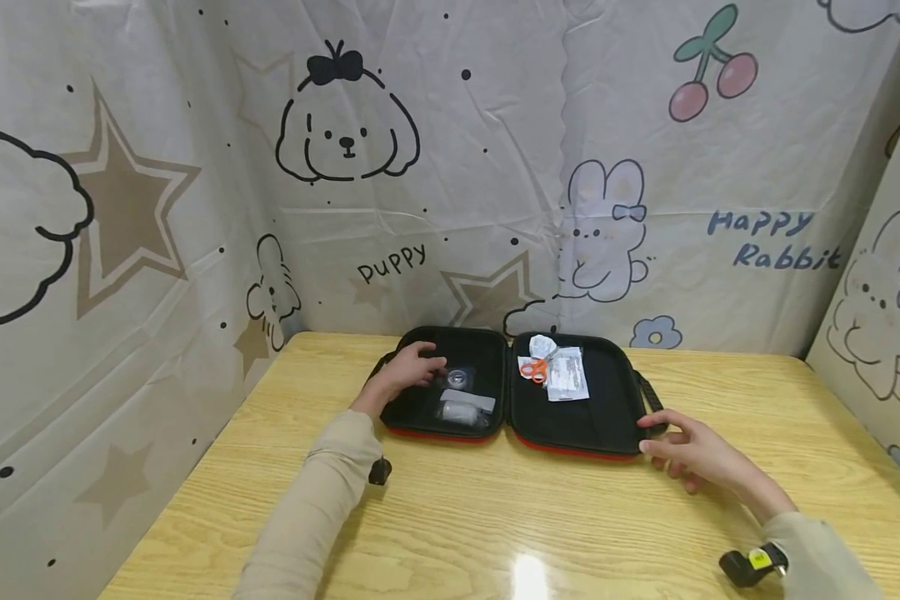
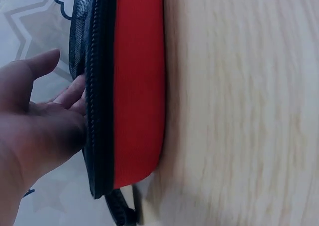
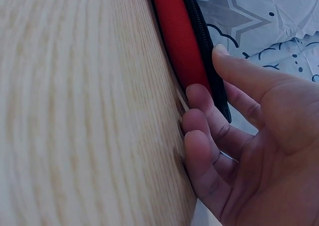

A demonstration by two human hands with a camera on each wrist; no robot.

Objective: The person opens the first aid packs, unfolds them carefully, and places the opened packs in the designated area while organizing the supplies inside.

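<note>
A black zippered case with a red outer shell (image 2: pixel 139 86) lies unfolded on the table, its black left half (image 1: pixel 420 412) and right half (image 1: pixel 607 408) side by side. My left hand (image 1: pixel 412 367) reaches over the left half, fingers extended and thumb raised; the rim hides its fingertips in the left wrist view. Near it lie a small round item in a clear packet (image 1: pixel 457 378) and a white roll in a clear wrapper (image 1: pixel 461 412). My right hand (image 1: pixel 690 450) grips the right half's near outer corner, thumb at the rim (image 3: pixel 202 46), other fingers curled beside the red shell.
Orange-handled scissors (image 1: pixel 534 370), a white packet (image 1: pixel 567 373) and a crumpled white item (image 1: pixel 542 346) lie in the right half. A black strap (image 1: pixel 648 392) sticks out at its right side. Behind the wooden table (image 1: pixel 450 517) hangs a printed cloth (image 1: pixel 450 167).
</note>
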